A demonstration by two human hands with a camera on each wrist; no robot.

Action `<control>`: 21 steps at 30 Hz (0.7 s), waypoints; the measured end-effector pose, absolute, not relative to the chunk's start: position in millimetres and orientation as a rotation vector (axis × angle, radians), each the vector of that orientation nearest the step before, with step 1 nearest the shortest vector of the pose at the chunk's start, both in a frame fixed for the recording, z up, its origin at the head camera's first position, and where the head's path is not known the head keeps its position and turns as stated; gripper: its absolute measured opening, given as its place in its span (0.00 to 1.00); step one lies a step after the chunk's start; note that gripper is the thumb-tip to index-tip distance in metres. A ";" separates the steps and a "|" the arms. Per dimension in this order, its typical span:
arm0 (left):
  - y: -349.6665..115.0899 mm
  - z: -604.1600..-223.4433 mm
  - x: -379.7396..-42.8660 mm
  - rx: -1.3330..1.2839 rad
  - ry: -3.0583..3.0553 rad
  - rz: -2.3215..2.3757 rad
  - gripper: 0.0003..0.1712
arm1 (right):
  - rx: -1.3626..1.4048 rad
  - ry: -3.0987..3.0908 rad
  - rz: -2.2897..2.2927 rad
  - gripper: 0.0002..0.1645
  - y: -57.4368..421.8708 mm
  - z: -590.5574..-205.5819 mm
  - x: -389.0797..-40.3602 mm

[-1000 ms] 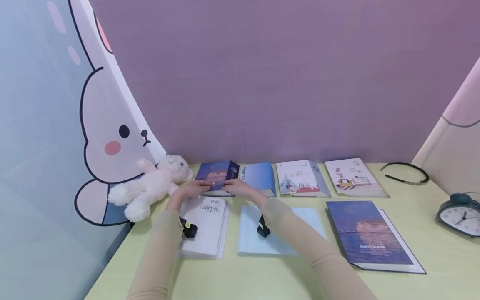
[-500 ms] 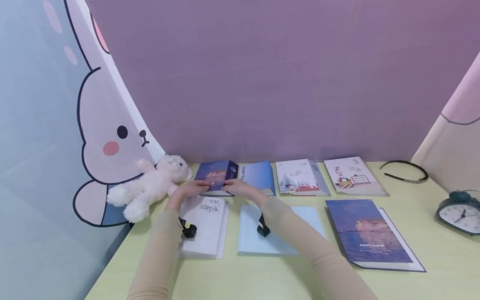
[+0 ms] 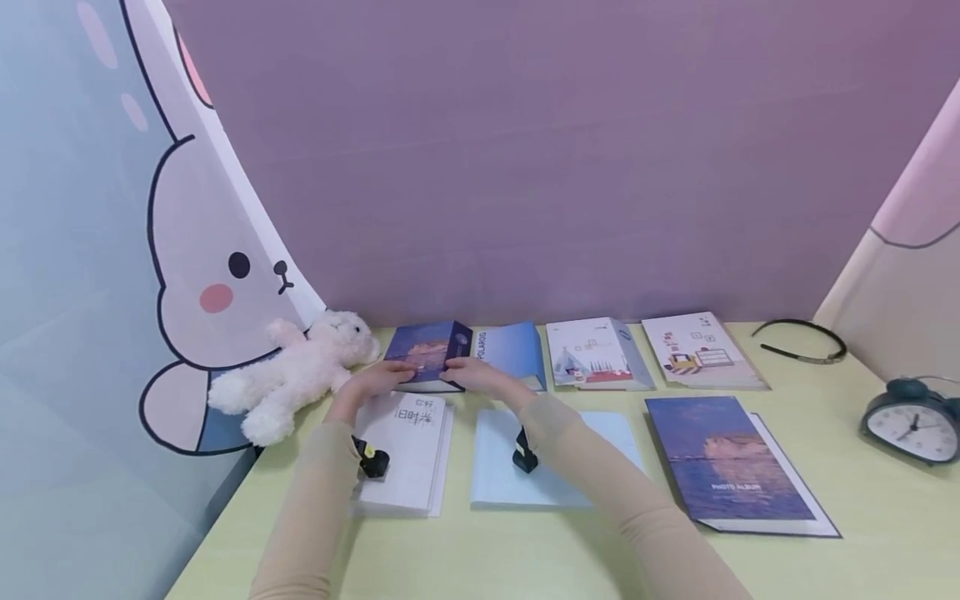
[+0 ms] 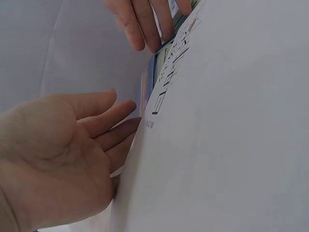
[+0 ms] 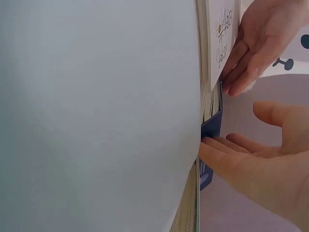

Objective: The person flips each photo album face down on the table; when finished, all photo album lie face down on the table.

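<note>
At the back left of the table lies a thick photo album [image 3: 422, 340] with a dark blue and pink sunset cover. My left hand [image 3: 378, 379] rests on its front left part, fingers fairly straight. On its front right part, by the spine, rests my right hand [image 3: 478, 375]. In the right wrist view the right fingers [image 5: 224, 150] lie extended against the album's dark blue spine, with the thumb apart. The left wrist view shows the left hand [image 4: 63, 150] with loosely extended fingers, partly hidden behind a white album [image 4: 217, 135]. Neither hand is curled round anything.
Beside it stand a blue Polaroid album [image 3: 516, 354] and two illustrated white albums, one with a tent [image 3: 588, 354]. Nearer are a white album [image 3: 401, 467], a pale blue album [image 3: 495, 467] and another sunset album [image 3: 727, 458]. A plush toy [image 3: 300, 367], headband [image 3: 806, 337] and alarm clock [image 3: 911, 421] flank them.
The head view has turned slightly, so everything sits a little further left. Both hands stay on the sunset album, which lies as before.
</note>
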State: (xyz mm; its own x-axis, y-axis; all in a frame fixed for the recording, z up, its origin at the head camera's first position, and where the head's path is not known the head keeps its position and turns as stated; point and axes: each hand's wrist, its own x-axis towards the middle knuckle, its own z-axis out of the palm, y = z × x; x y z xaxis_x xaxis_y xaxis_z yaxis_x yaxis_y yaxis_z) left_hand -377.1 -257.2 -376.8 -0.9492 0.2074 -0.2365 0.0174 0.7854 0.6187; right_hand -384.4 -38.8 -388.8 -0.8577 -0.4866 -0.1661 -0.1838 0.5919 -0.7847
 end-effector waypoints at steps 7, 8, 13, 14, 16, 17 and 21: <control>-253.8 -376.2 -373.3 0.202 2.734 1.041 0.28 | -0.554 2.451 -1.240 0.31 -30.6 -383.7 -381.9; -253.2 -375.9 -372.1 0.210 2.743 1.058 0.28 | -0.563 2.451 -1.253 0.31 -29.0 -382.5 -381.9; -244.7 -374.2 -365.8 0.289 2.751 1.190 0.29 | -0.589 2.439 -1.333 0.32 -13.0 -374.4 -380.6; -242.0 -373.8 -364.4 0.302 2.749 1.226 0.30 | -0.594 2.442 -1.334 0.32 -8.4 -372.4 -380.2; -235.6 -372.9 -361.7 0.312 2.733 1.315 0.28 | -0.595 2.436 -1.341 0.32 1.6 -367.4 -378.2; -232.6 -372.9 -361.0 0.326 2.726 1.348 0.28 | -0.594 2.439 -1.341 0.32 6.7 -364.8 -377.3; -217.8 -371.5 -357.9 0.351 2.726 1.443 0.26 | -0.584 2.469 -1.346 0.30 27.3 -351.5 -370.5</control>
